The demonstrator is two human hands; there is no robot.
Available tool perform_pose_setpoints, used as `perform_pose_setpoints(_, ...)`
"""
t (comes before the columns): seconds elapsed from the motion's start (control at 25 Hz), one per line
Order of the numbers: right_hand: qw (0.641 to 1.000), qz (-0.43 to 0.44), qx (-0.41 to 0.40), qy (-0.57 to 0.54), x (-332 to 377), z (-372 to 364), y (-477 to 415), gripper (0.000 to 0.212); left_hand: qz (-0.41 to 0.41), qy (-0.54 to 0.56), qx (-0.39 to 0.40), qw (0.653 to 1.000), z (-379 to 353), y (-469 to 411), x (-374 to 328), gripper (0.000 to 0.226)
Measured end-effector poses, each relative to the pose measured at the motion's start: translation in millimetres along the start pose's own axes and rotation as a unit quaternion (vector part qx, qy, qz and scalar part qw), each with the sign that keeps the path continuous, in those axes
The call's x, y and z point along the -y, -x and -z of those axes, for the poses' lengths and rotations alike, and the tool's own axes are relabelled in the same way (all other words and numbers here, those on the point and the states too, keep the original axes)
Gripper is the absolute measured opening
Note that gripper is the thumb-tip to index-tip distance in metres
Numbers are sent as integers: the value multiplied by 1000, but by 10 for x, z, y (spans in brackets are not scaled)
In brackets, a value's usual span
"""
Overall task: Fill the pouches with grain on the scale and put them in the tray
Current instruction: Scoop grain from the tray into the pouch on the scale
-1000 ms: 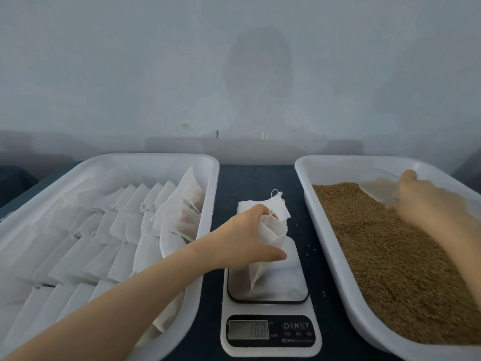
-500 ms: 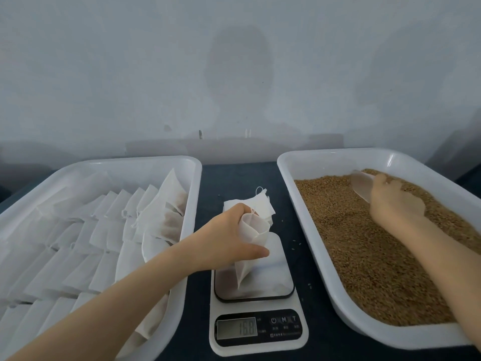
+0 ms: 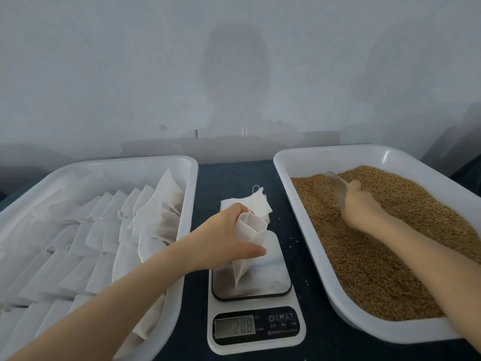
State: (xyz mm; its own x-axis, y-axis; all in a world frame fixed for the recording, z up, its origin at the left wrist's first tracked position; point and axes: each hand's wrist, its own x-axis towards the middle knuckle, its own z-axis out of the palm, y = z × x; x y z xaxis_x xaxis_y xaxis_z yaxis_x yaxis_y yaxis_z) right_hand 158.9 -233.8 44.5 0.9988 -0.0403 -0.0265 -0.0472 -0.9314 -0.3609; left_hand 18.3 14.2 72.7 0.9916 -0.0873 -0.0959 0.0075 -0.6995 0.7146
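Centre, near: white mesh drawstring pouch (image 3: 248, 246), lower end resting on the steel plate of the white digital kitchen scale (image 3: 256, 332), long axis roughly upright, mouth open and facing up and right. Pinched at the rim by the left hand (image 3: 221, 241), thumb on the near side, fingers curled over the far edge.

Well apart, right and farther: clear plastic scoop (image 3: 337, 187), gripped by the right hand (image 3: 361, 208), dug into brown grain (image 3: 390, 243) in a white plastic tray (image 3: 287, 199). Probably next: loaded scoop leftward and nearer, to the pouch mouth.

Just behind the scale, spare empty pouches (image 3: 260, 204). Left, a second white tray (image 3: 191, 178) holding filled pouches (image 3: 166, 217).
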Motion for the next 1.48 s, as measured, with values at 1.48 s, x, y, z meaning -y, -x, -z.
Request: perform_pose_setpoints(1.48, 951, 207, -224, -42, 130, 587, 253, 26, 2, 25, 0, 1000, 0, -24, 40, 50)
